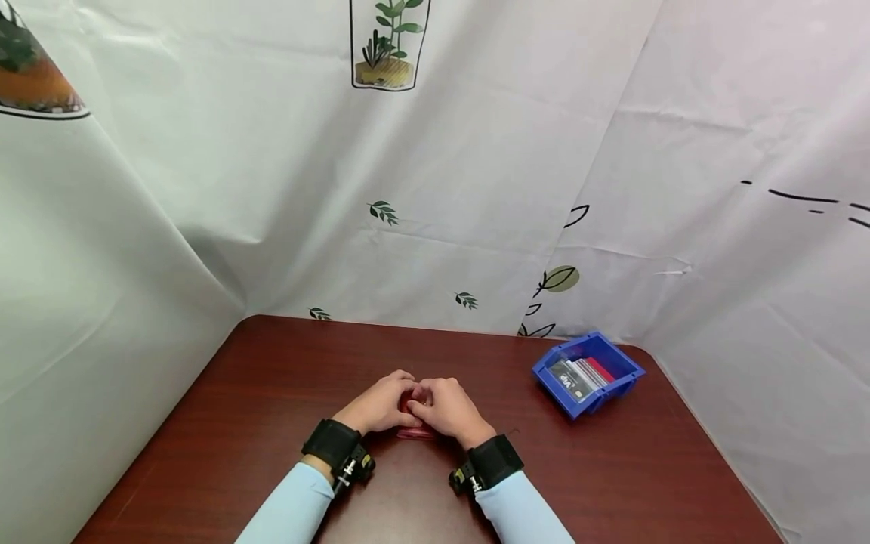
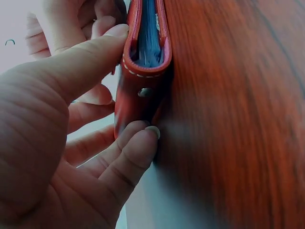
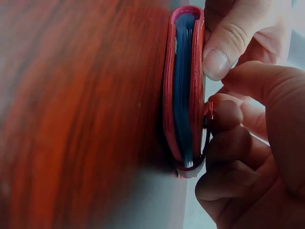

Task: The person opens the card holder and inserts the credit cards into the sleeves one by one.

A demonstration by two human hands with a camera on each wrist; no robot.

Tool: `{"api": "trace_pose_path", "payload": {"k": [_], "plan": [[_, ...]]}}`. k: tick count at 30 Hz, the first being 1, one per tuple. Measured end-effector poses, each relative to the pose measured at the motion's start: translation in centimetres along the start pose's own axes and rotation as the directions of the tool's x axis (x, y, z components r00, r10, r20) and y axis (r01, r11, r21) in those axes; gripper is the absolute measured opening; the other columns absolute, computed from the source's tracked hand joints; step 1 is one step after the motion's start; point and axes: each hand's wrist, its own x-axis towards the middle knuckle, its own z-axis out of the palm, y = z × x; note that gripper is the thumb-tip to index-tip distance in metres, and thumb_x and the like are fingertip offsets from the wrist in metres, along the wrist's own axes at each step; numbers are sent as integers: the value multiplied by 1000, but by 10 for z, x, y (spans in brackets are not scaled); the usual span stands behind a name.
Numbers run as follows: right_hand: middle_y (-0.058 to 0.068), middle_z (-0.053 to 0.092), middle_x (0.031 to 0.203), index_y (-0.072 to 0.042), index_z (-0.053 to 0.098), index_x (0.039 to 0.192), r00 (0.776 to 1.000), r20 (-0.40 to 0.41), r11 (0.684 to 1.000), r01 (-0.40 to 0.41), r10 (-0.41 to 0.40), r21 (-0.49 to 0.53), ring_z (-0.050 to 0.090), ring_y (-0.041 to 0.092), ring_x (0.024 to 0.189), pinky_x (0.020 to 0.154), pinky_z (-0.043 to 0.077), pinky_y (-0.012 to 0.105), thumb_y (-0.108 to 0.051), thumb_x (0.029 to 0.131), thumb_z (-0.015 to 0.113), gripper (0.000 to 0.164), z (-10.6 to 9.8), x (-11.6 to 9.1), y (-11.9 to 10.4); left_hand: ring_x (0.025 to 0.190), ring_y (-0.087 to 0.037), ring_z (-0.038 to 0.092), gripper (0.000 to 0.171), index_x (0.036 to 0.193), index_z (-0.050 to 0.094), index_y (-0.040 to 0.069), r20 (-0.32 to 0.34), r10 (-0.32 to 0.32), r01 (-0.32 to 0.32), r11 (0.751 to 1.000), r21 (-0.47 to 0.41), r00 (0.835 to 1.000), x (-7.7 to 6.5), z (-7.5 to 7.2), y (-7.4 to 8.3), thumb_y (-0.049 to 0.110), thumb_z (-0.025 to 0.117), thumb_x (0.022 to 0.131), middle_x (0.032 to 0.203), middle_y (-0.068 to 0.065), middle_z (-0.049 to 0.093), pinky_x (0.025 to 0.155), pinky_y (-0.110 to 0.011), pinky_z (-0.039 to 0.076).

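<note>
A red leather card wallet point(image 3: 198, 90) with white edge stitching lies on the table in front of me, dark sleeves showing between its covers. My left hand point(image 1: 381, 404) grips its folded spine point(image 2: 131, 102), thumb on the upper cover and fingertips low by the metal stud point(image 2: 145, 92). From the other side my right hand point(image 1: 448, 408) holds the wallet's closing strap point(image 3: 206, 143), its fingers curled close against the upper cover. The two hands nearly meet above the wallet. In the head view they hide most of it, leaving the near edge point(image 1: 416, 434) showing.
A blue plastic bin point(image 1: 578, 408) stands at the back right of the brown table point(image 1: 306, 355), holding several flat card-like items point(image 1: 586, 376), one of them red. White printed cloth point(image 1: 476, 151) hangs behind and beside the table.
</note>
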Motion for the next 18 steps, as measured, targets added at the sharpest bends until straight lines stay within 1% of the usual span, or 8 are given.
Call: {"api": "trace_pose_path", "payload": {"k": [3,7,10,15,18], "plan": [[-11,60,63,-21,73,84,1000,-2,1000,-22,22,-6,51,1,56,55,45,21,-27,87,79,10,-2,-2,3,128,-33,57,56,128,68,4,1,-1,1,1000,24,1000,2,3,1,27,88,82,141,-18,55,106,-48,48],[-9,61,65,-17,70,81,998,-4,997,-70,70,-39,51,4,58,55,45,22,-25,84,81,15,-8,-2,4,125,-32,58,57,130,67,3,11,11,-12,999,48,1000,3,1,5,28,87,83,137,-17,57,106,-47,48],[-8,59,67,-14,67,82,994,20,993,-108,109,-56,52,6,59,56,45,22,-21,84,79,14,-11,-2,3,122,-29,59,56,130,67,4,22,19,-20,998,66,1000,4,-1,9,29,86,83,133,-14,58,104,-45,49],[-7,54,66,-13,61,80,991,52,990,-123,126,-69,50,7,58,55,42,22,-15,81,73,12,-13,-2,0,112,-22,60,54,125,68,6,30,47,-50,992,112,998,7,-1,16,28,89,80,124,-9,60,97,-39,52],[-7,53,67,-15,58,78,990,54,989,-125,129,-75,49,8,59,56,41,22,-15,81,72,14,-13,-2,-1,107,-19,59,56,124,64,8,47,73,-77,992,95,996,9,0,20,29,90,79,122,-6,61,92,-36,52]]}}
